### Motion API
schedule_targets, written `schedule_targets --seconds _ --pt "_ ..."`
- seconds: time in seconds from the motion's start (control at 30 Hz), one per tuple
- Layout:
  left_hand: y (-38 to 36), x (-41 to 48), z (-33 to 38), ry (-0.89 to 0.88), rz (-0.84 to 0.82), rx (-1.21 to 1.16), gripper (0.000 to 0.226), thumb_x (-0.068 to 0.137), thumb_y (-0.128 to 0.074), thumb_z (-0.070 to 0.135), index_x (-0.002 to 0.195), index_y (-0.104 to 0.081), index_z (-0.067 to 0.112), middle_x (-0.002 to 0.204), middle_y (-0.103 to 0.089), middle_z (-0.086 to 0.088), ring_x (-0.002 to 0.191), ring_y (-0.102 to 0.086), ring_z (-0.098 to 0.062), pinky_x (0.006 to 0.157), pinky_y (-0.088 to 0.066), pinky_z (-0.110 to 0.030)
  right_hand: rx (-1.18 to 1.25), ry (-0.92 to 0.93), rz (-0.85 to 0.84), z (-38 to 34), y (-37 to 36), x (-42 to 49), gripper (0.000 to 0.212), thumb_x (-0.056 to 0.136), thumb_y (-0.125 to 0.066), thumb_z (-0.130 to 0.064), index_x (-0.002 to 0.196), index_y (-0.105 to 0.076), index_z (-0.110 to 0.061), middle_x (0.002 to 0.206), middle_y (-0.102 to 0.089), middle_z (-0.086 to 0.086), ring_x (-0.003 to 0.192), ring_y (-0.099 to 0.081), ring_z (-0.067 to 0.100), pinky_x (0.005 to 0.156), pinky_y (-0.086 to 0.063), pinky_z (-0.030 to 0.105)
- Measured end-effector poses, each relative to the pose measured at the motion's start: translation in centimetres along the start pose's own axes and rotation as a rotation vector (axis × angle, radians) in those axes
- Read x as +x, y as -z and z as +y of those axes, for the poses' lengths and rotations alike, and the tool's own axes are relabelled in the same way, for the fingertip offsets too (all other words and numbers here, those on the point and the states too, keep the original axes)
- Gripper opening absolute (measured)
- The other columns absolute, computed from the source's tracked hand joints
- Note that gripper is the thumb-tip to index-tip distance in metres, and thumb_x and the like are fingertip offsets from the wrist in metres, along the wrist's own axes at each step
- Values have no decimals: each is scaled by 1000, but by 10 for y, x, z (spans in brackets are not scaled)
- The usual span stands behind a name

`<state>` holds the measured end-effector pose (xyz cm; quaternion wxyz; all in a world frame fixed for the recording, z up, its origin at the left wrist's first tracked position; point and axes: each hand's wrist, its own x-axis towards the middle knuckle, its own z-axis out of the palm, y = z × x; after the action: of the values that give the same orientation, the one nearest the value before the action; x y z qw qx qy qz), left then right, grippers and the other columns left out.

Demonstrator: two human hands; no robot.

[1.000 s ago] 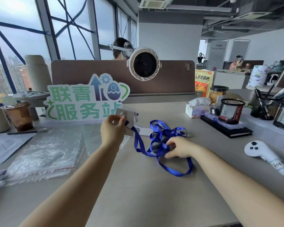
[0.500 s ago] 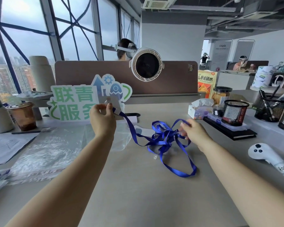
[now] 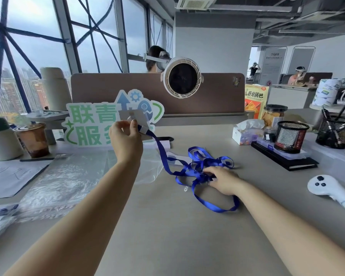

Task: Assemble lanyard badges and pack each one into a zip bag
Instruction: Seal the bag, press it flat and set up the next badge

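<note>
Pinching the badge card (image 3: 130, 116) aloft with my left hand (image 3: 126, 140) keeps its blue lanyard (image 3: 197, 168) taut for untangling; my right hand (image 3: 223, 180), fingers loosely curled, pins the desk-top tangle.

Green sign (image 3: 92, 124) reads "联青服务", snack bag (image 3: 255, 100) reads "卧龙锅巴"
</note>
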<state>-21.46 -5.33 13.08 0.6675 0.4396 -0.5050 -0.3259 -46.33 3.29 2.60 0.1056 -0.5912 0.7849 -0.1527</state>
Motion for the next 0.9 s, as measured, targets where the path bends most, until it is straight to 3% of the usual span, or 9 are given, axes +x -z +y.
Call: schedule_targets --seconds 0.1,0.17,0.27,0.37,0.47,0.53,0.67,0.8,0.9 --pt "3 6 0 -7 -8 -10 14 92 -57 28 96 -54 16 110 -56 -6 100 -57 -22 93 -49 -39 84 18 146 0 8 3 21 85 -65 -24 105 -64 -24 102 -61 -6 99 -56 16 86 -44 28" --pt "3 7 -1 6 -11 -14 14 92 -58 29 96 -54 16 112 -57 -8 100 -58 -22 93 -49 -40 191 7 257 1 14 4 18 84 -65 -22 102 -64 -21 95 -59 -5 90 -56 16 79 -44 26" --pt "3 8 6 7 24 -51 13 93 -56 28 96 -53 16 111 -56 -6 97 -56 -19 90 -49 -32 282 2 496 2 28 4 20 87 -60 -20 107 -62 -20 100 -60 -2 89 -57 17 78 -47 29" --pt "2 15 24 -39 81 -99 10 94 -54 26 94 -50 17 106 -53 -2 88 -51 -10 75 -44 -13 404 38 659 2 45 2 14 91 -55 -18 105 -59 -17 105 -60 2 87 -57 16 75 -45 28" --pt "-2 21 44 -103 100 -142 10 94 -54 25 93 -49 16 104 -53 -3 87 -50 -9 73 -41 -11 385 35 740 7 56 1 11 93 -52 -18 103 -58 -19 108 -59 5 87 -58 17 74 -48 32" --pt "-5 23 54 -144 107 -143 10 94 -54 24 92 -49 16 103 -53 -2 86 -50 -9 70 -40 -7 304 -49 680 12 57 1 13 93 -51 -18 105 -57 -19 112 -59 5 91 -59 20 74 -46 30" --pt "-10 15 58 -115 26 -101 12 95 -53 26 96 -48 15 90 -51 9 75 -50 -2 63 -41 -7 204 -139 352 19 39 -2 27 91 -48 -15 115 -59 -22 125 -56 3 107 -56 23 88 -46 32" --pt "-11 3 44 -63 -100 -16 12 95 -53 28 99 -50 17 98 -56 3 91 -56 -14 82 -47 -28 309 20 225 3 19 -14 12 87 -58 -21 93 -69 -23 98 -66 -12 99 -57 12 83 -42 25" --pt "-10 -10 24 6 -279 56 15 94 -54 27 101 -54 14 102 -60 -1 86 -60 -15 72 -51 -26 435 109 216 -17 13 -25 13 88 -60 -26 81 -69 -19 86 -69 -10 89 -61 9 82 -47 28"
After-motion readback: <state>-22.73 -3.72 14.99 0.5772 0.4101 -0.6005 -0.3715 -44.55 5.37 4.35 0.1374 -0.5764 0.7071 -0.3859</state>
